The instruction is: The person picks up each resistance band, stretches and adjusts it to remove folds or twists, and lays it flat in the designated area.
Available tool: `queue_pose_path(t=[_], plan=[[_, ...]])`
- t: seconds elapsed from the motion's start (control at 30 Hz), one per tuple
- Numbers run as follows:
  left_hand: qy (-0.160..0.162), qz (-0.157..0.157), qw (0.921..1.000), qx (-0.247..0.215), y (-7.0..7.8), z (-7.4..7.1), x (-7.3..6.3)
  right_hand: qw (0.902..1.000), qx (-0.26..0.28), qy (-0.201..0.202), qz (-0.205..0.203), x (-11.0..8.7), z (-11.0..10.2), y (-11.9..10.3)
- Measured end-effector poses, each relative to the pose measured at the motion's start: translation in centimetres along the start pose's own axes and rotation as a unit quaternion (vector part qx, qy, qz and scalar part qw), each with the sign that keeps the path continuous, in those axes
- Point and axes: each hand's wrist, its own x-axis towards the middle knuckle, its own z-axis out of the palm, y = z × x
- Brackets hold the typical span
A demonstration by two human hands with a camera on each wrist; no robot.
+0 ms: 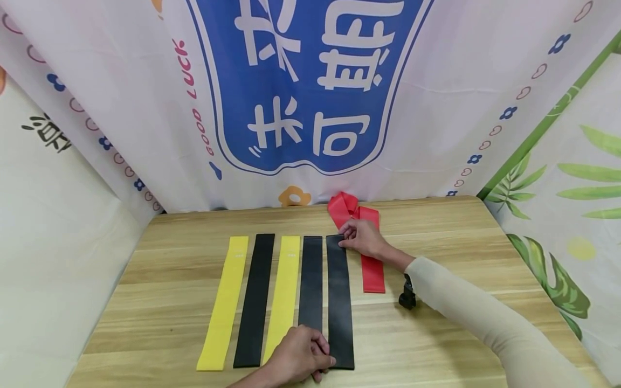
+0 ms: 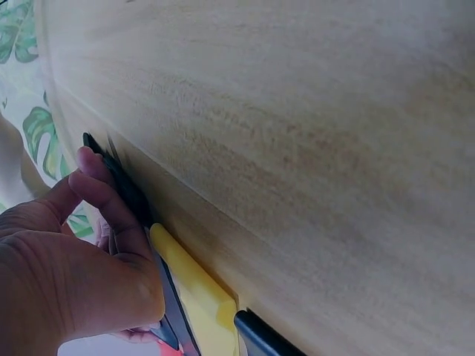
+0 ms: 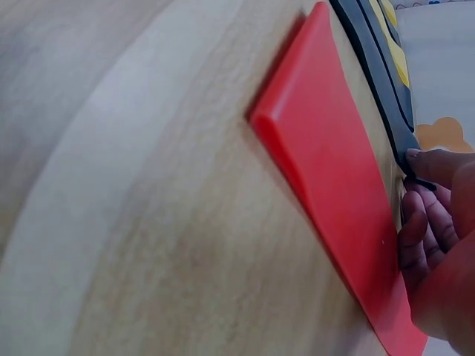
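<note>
Flat resistance bands lie side by side, their lengths running away from me. My right hand point(image 1: 363, 237) pinches the far end of the rightmost black resistance band point(image 1: 341, 307), thumb on top in the right wrist view. At that band's near end is my left hand point(image 1: 298, 355), fingers curled and fingertips at its left corner. The hand hides the near end of the neighbouring black band point(image 1: 311, 285). Under my right wrist runs a red band point(image 3: 334, 156), its far part folded over in a loose loop. In the left wrist view my left fingers point(image 2: 111, 204) overlap the dark band edge.
Left of the hands lie a yellow band point(image 1: 284, 291), a black band point(image 1: 254, 302) and another yellow band point(image 1: 222, 307). The wooden table point(image 1: 160, 280) meets a printed cloth point(image 1: 417, 161) at its back edge. A small black device point(image 1: 407, 296) hangs at my right wrist.
</note>
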Motion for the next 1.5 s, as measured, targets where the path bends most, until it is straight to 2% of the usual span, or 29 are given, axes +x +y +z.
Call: queue_pose_path(t=[0.3, 0.5, 0.67, 0.93, 1.07, 1.5], plan=[[0.001, -0.002, 1.0000, 0.002, 0.2, 0.1, 0.3, 0.9996, -0.023, 0.016, -0.005, -0.3, -0.2, 0.0], [-0.001, 0.022, 0.9997, -0.011, 0.4, -0.2, 0.3, 0.9983, -0.042, 0.037, -0.015, -0.4, -0.5, -0.1], [0.002, 0.046, 0.9989, -0.003, 0.9, -0.7, 0.6, 0.9979, -0.039, 0.050, -0.012, -0.5, -1.3, -0.2], [0.023, 0.075, 0.9967, 0.022, 2.2, -1.2, 1.8, 0.9976, -0.037, 0.058, 0.012, -0.8, -3.2, 0.0], [0.037, 0.090, 0.9947, 0.033, 2.8, -1.6, 2.6, 0.9972, -0.041, 0.061, 0.012, -1.0, -4.3, 0.3], [0.083, 0.149, 0.9836, 0.058, 4.1, -2.6, 5.4, 0.9964, -0.038, 0.065, 0.038, -1.3, -7.6, 1.5]])
